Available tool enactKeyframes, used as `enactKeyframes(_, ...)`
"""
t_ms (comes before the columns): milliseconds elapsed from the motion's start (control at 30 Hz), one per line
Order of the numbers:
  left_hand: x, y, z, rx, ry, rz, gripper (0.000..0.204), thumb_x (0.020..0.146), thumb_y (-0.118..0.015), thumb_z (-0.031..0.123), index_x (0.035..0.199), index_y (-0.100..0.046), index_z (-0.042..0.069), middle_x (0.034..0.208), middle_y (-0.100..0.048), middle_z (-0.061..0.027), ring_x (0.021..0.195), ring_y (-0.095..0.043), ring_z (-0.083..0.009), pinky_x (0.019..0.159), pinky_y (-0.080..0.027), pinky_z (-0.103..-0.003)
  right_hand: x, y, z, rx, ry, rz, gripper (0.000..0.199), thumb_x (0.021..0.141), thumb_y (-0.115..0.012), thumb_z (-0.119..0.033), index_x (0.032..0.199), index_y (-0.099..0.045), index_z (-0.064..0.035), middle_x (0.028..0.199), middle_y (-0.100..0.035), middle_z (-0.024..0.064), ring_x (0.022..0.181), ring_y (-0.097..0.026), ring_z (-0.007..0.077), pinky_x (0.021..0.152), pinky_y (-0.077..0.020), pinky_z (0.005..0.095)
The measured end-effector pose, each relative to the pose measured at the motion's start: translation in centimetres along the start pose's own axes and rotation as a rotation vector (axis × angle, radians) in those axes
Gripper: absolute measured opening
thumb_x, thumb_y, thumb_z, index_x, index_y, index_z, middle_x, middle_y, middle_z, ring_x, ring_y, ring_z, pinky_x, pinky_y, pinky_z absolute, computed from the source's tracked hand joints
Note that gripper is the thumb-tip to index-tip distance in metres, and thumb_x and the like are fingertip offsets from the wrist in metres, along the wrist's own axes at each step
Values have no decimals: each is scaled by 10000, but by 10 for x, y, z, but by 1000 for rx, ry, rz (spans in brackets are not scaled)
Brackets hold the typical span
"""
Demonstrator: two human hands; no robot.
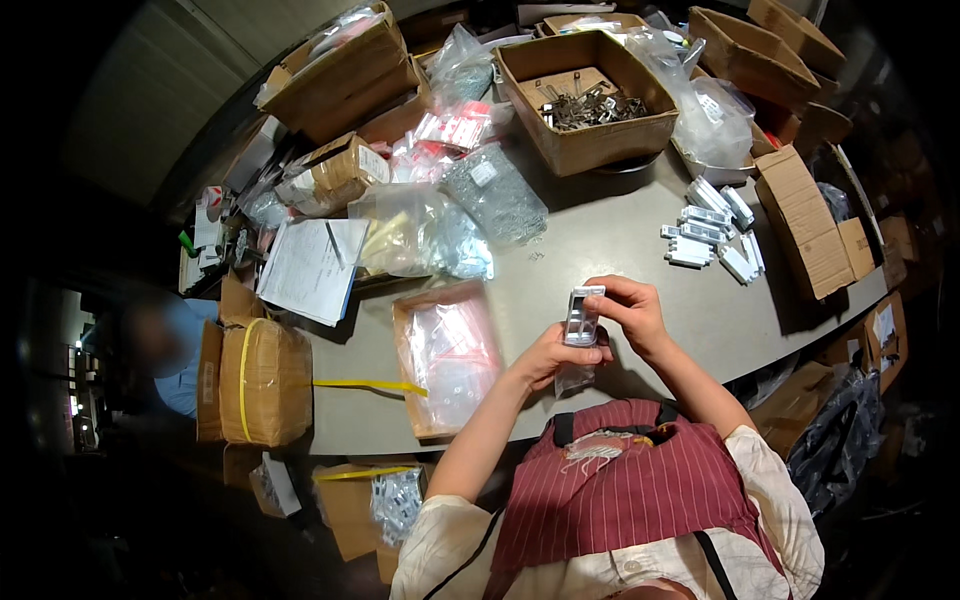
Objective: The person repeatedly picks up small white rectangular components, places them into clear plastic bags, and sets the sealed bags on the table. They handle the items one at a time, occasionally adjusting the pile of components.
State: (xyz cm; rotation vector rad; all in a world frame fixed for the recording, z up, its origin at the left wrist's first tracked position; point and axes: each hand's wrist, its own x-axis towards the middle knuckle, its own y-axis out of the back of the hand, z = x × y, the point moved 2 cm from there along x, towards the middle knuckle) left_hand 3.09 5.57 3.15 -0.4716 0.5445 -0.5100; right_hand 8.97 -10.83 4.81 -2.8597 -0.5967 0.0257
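- Head view, looking down on a grey table (pixel 620 250): both hands meet over its near edge, above a striped maroon apron (pixel 630 480).
- Left hand (pixel 552 355) is closed round the lower part of a small clear packet (pixel 581 318) with a pale piece inside, held upright.
- Right hand (pixel 630 308) pinches the packet's top between fingertips and thumb; a loose clear bag end hangs beneath the hands.
- Just left of the hands lies a shallow brown carton (pixel 445 355) filled with clear plastic bags showing pink.
- Further left, at the table edge, stands a taped brown box (pixel 262 380) bound with a yellow strap.
- Well beyond the hands, an open cardboard box (pixel 585 95) holds dark metal clips.
- Right of centre lies a cluster of small white boxes (pixel 712 232), beside a flat cardboard piece (pixel 805 225).
- Left of centre, a clear bag of small grey parts (pixel 495 190) carries a white label; red-and-white packets (pixel 455 130) lie behind it.
- White sheets of paper (pixel 312 265) lie on the far left of the table.
- Another person in blue (pixel 175 355) shows at the left edge, blurred.
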Motion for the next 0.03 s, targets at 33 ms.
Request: enactKeyframes(33, 2, 2, -6, 7, -19, 15, 417, 824, -756, 216, 1166, -554, 91, 1065, -633, -42, 1021, -627, -185, 809, -529, -387, 1, 3, 9, 75, -66, -7, 231, 927, -712, -117, 1131, -731, -9, 1039, -728, 63, 979, -660, 141, 882, -508, 275)
